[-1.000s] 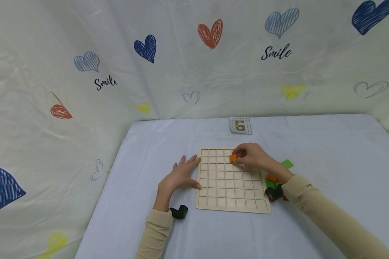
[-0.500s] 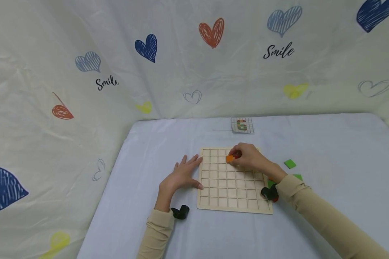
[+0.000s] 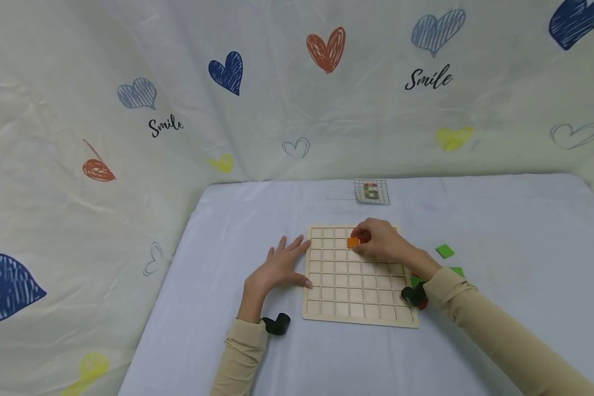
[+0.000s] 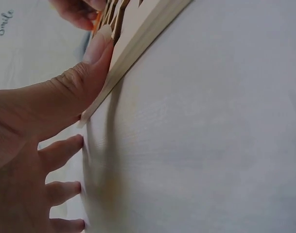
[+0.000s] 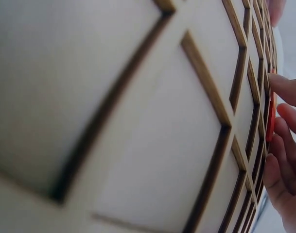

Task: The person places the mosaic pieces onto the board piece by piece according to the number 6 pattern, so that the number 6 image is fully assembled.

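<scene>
A wooden grid board lies flat on the white-covered table. My left hand is spread along its left side, the thumb and fingertips touching that edge. In the left wrist view the thumb presses against the board's rim. Over the upper part of the grid, my right hand pinches an orange square tile between thumb and finger, at a cell in the second row. A red tile sits just right of it, partly hidden under the fingers; it also shows as a red edge in the right wrist view.
Beyond the board lies a small gridded pattern card. Right of the board are loose tiles, among them a green tile and another green tile; the right wrist and its camera partly cover others. A heart-printed cloth hangs behind.
The right hand has moved a little left across the board with the orange tile, which now looks flatter at its cell. The red tile beside it has come into sight. The left hand stays put.
</scene>
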A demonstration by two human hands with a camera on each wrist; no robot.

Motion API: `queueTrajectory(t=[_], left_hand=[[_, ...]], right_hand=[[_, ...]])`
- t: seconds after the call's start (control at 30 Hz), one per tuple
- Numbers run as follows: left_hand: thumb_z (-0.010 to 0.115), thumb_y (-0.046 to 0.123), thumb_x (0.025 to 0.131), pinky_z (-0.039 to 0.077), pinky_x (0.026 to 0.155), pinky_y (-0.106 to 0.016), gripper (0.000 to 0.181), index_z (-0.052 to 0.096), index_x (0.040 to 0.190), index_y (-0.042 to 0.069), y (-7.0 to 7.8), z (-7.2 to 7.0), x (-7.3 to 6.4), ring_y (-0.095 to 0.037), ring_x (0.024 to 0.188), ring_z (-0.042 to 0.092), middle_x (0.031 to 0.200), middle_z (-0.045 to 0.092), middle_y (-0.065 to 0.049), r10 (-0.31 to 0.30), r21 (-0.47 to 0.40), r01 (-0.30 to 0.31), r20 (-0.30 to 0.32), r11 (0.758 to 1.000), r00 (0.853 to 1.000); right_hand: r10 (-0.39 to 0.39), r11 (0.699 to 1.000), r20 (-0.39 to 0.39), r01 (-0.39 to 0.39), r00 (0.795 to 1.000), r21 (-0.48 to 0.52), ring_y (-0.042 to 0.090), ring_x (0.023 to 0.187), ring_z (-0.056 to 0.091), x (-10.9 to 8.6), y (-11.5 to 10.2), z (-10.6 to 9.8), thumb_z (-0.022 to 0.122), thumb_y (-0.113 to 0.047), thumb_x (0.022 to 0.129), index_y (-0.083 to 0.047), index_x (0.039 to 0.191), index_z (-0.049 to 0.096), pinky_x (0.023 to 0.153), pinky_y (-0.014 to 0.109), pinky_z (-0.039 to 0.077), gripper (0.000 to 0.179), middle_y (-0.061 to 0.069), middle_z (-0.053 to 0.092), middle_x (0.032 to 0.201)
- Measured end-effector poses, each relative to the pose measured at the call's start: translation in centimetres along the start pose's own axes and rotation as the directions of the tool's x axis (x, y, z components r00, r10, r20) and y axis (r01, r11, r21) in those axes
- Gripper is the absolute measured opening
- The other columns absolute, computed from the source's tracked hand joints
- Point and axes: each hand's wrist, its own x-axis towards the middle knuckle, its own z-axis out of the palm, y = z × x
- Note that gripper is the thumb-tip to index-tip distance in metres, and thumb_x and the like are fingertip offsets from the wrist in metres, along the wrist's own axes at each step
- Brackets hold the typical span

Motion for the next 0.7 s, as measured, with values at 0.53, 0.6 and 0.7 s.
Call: queueTrajectory(t=[0.53, 0.6, 0.7], left_hand=[[0.088, 0.038, 0.08, -0.003, 0.127, -0.062, 0.104, 0.029, 0.164, 0.021, -0.1, 0.0, 0.3, -0.038, 0.16, -0.006, 0.173, 0.015, -0.001, 0.025, 0.013, -0.025, 0.0, 1.0, 1.0], [0.088, 0.038, 0.08, -0.003, 0.127, -0.062, 0.104, 0.029, 0.164, 0.021, -0.1, 0.0, 0.3, -0.038, 0.16, -0.006, 0.173, 0.016, -0.001, 0.02, 0.013, -0.02, -0.001, 1.0, 1.0], [0.088, 0.038, 0.08, -0.002, 0.127, -0.062, 0.104, 0.03, 0.164, 0.021, 0.0, 0.0, 0.3, -0.038, 0.16, -0.005, 0.173, 0.016, -0.002, 0.017, 0.015, -0.017, -0.004, 1.0, 1.0]], right_hand=[[-0.005, 0.999, -0.031, 0.004, 1.0, -0.036, 0.025, 0.095, 0.063, -3.0, 0.3, -2.5, 0.078, -0.008, 0.088, -0.002, 0.111, 0.075, 0.082, 0.043, 0.055, 0.024, 0.008, 0.071, 0.104], [0.006, 0.999, -0.029, -0.007, 1.0, -0.044, 0.023, 0.092, 0.062, -3.5, 0.5, -2.8, 0.077, -0.008, 0.088, -0.002, 0.111, 0.075, 0.081, 0.039, 0.054, 0.024, 0.007, 0.071, 0.103], [0.018, 0.998, -0.026, -0.019, 1.0, -0.065, 0.022, 0.09, 0.06, -4.3, 0.9, -3.1, 0.078, -0.009, 0.087, -0.002, 0.11, 0.075, 0.079, 0.036, 0.053, 0.024, 0.007, 0.071, 0.101]])
